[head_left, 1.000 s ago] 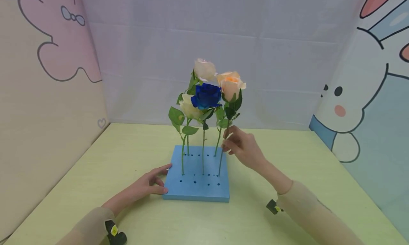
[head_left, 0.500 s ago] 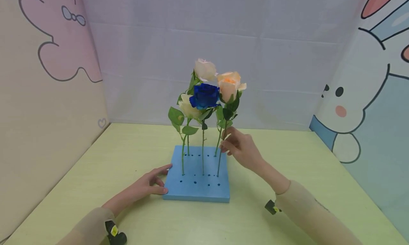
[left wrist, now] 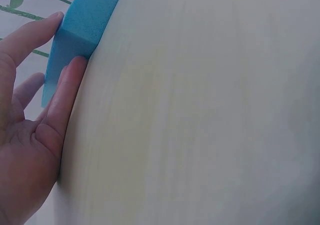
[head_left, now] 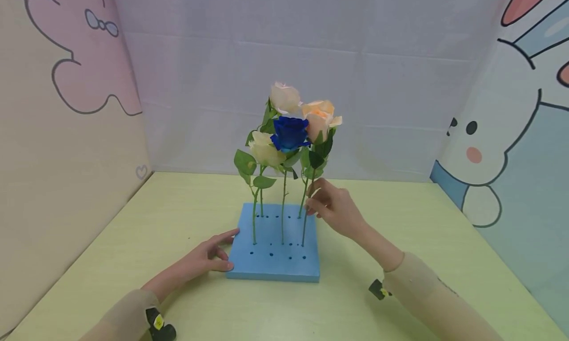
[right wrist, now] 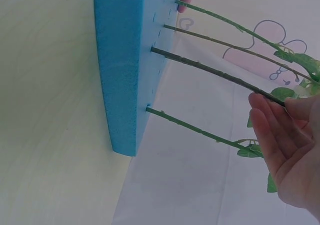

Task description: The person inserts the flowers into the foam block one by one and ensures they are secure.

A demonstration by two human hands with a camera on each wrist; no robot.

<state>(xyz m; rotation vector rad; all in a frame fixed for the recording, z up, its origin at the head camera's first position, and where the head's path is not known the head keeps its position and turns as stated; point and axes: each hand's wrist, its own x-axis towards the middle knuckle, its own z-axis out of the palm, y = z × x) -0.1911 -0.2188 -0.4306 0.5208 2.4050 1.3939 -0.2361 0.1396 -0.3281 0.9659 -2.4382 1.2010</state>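
Note:
My right hand (head_left: 334,206) pinches the stem of a peach rose (head_left: 318,121) between thumb and fingers. That stem's lower end stands in a hole of the light blue foam board (head_left: 262,268); the right wrist view shows the stem (right wrist: 210,71) entering it. My left hand (head_left: 209,254) rests against the board's left side, thumb by the front corner and fingers fairly straight along the edge. A blue rose (head_left: 290,133) stands upright mid-board, left of the peach one. Behind and to the left are a cream rose (head_left: 265,149) and a pale pink rose (head_left: 284,98).
Another green stem (head_left: 303,197) stands at the board's back right; its bloom is hidden behind the others. Several holes (head_left: 271,254) show along the board's front. The board lies on a pale yellow table (head_left: 378,311), with a white cloth (head_left: 391,84) behind.
My right hand has shifted slightly left, still pinching the peach rose's stem. The blue rose's head has swayed left, then back right. My left hand has stayed in place.

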